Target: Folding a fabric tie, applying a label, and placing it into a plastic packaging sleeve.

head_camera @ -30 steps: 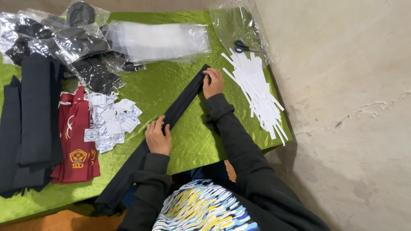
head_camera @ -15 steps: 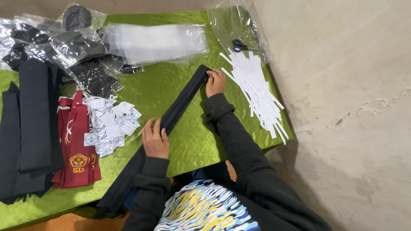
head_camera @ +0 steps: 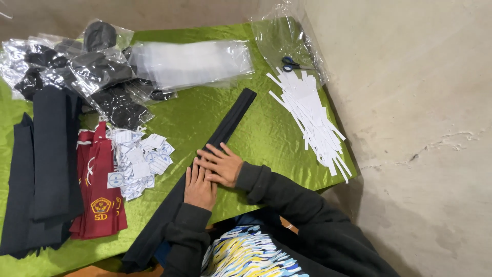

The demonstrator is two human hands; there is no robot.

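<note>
On green satin tablecloth (head_camera: 266,133) beside bare plaster wall (head_camera: 410,102): long black cloth strip (head_camera: 230,120).

We see a tabletop (head_camera: 266,133) draped in shiny, creased green cloth, set against a rough grey-beige floor (head_camera: 420,102) that is cracked and stained to our right. Soft, even light falls across everything, throwing only faint shadows along the table's edge.

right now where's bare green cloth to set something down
Bare cloth lies between the black strip and the white paper strips, and between the clear bags and the small tags. The left side is crowded with dark folded cloth and red pieces.
</note>
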